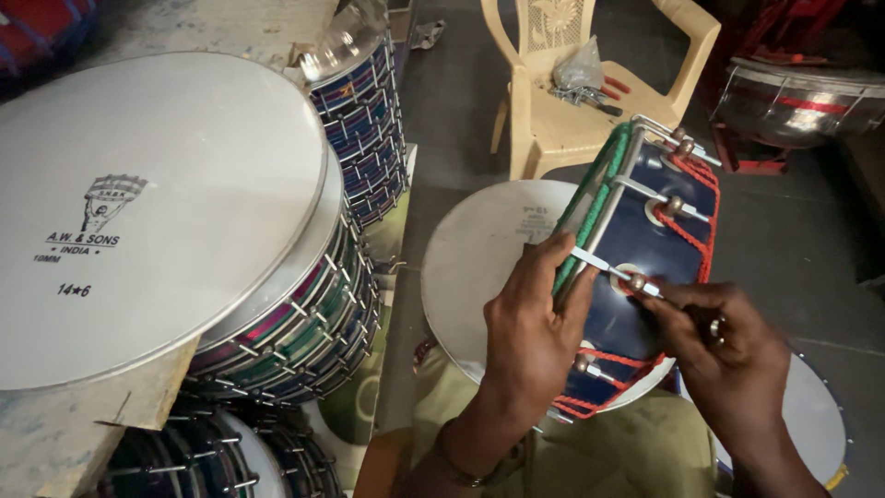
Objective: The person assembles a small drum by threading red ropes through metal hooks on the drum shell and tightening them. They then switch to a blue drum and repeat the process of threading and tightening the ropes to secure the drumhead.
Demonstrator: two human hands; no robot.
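Left hand (pixel 533 318) clamping the green-roped rim of a blue drum (pixel 645 249), right hand (pixel 728 355) pinching its red cord (pixel 687 235), beige plastic chair (pixel 590 83) standing beyond the drum

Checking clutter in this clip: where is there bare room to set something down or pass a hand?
Bare grey floor lies between the stacked drums and the plastic chair, and more to the right of the blue drum. The big white drumhead at left is flat and bare. It is crowded where the left hand and right hand work the drum's rods.

Five drums (pixel 645 249), one chair (pixel 562 111)
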